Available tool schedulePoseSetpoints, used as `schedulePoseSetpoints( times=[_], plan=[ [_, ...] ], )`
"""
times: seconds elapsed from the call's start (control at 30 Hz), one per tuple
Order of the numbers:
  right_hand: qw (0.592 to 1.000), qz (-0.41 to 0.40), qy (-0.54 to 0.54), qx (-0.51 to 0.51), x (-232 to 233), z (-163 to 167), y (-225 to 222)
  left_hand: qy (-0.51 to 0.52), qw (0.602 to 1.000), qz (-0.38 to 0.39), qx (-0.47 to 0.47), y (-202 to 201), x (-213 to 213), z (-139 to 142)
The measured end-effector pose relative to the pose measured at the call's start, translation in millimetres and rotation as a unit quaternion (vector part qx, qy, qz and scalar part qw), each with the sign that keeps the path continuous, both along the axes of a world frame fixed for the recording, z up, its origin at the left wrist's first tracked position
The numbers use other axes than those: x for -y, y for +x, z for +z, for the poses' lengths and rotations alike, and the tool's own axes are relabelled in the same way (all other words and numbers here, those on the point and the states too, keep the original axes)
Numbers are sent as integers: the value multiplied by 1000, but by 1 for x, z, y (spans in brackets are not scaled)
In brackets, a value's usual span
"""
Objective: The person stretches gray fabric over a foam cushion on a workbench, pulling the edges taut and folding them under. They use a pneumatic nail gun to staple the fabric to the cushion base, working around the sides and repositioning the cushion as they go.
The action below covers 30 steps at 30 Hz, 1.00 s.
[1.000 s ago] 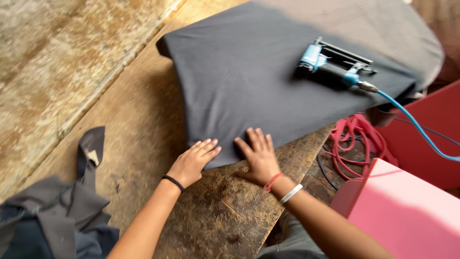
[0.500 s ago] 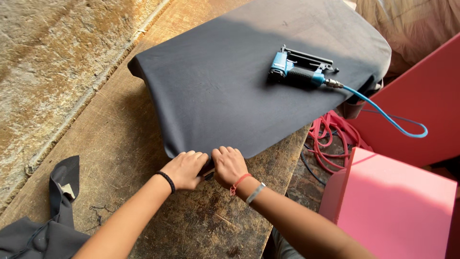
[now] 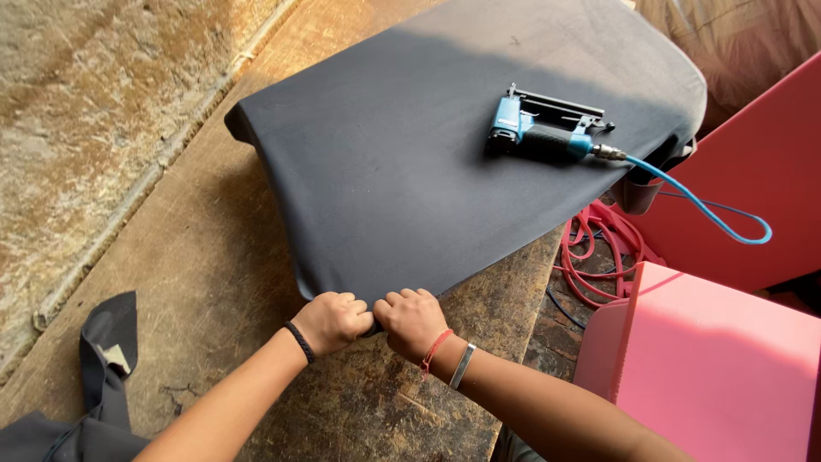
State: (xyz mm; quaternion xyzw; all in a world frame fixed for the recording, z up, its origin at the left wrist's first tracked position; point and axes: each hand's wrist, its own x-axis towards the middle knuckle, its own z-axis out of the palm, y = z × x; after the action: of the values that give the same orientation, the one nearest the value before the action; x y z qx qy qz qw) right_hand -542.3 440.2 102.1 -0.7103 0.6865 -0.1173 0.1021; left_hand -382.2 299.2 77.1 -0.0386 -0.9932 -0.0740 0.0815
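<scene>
Gripping the near edge of a dark grey fabric-covered panel (image 3: 445, 171), both hands sit side by side at lower centre of the frame. The left hand (image 3: 332, 322) is curled into a fist with its fingers closed on the fabric's hem, and the right hand (image 3: 412, 321) touches it, likewise clenched on the same edge. The panel fills the upper middle of the frame and lies on a worn wooden desk (image 3: 214, 282), its near edge at the hands.

As far as the frame shows, the cloth is already spread smooth over the whole top of the panel, with no wrinkles visible. The blue pneumatic stapler (image 3: 539, 133) lies untouched on the fabric toward the upper right, its blue air hose (image 3: 710, 210) trailing off to the right, so I judge the fastening of this edge is not yet done. A grey fabric scrap (image 3: 103, 368) lies at lower left; pink boards (image 3: 727, 359) stand at right.
</scene>
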Motion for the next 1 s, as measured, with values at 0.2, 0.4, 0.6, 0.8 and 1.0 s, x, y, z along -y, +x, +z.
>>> schedulePoseSetpoints(
  times=[0.2,0.4,0.6,0.8,1.0],
  plan=[
    [975,-16,-207,74,-11,-33,-1,13,995,18,-98,0,-12,11],
    [963,-38,-234,130,-8,-37,-1,61,976,186,-99,18,-38,19],
    [965,-50,-215,145,-4,-36,1,568,468,621,-270,24,-109,-19],
    [965,-54,-225,128,2,-41,5,720,338,546,-262,-34,-128,-44],
    [964,-18,-236,124,8,-48,0,703,282,576,-308,-35,-107,-38]
  ],
)
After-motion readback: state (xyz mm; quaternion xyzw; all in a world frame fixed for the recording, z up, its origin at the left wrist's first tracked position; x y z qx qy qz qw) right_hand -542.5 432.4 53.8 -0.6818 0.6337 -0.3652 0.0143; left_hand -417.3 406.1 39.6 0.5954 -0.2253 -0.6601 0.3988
